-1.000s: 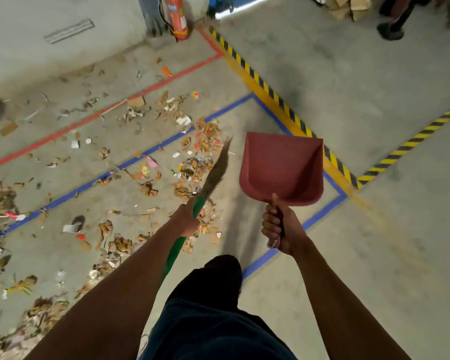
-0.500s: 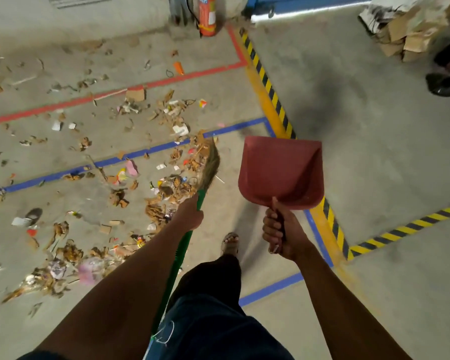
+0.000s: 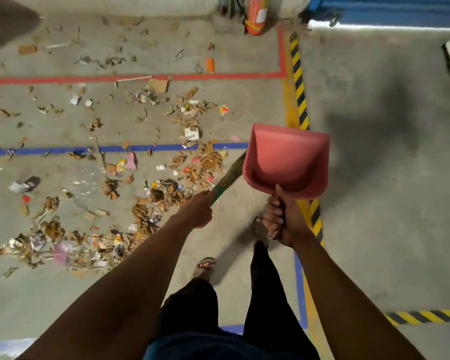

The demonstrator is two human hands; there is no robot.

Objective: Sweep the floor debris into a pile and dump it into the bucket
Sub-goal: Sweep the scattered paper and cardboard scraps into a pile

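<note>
1. Right hand: the arm reaches forward and down. The fingers are curled tight round the handle of the red dustpan, the thumb lying up along the handle toward the pan's back wall.
2. The dustpan is held off the floor, its open mouth pointing away from the person. Nothing can be seen inside it.
3. Left hand: the arm extends forward beside the right one, the back of the hand facing up. The hand is closed round the green shaft of the broom, just left of the dustpan's handle.
4. The broom slants up and to the right from the left hand. Its straw-coloured bristles pass behind the dustpan's left edge; the tip is hidden there.
5. The debris, made up of cardboard scraps, paper and bits of wrapper, lies scattered on the concrete floor left of the dustpan. It is densest just beside the broom head and trails away to the far left.
6. A blue floor line runs leftward from the dustpan through the debris. A red floor line lies beyond it.
7. A yellow-and-black hazard stripe passes under the dustpan, from the far side to the near side.
8. A red fire extinguisher stands well beyond the dustpan, near the corner of the red line.
9. The person's sandalled foot is planted below the dustpan, between the two forearms.
</note>
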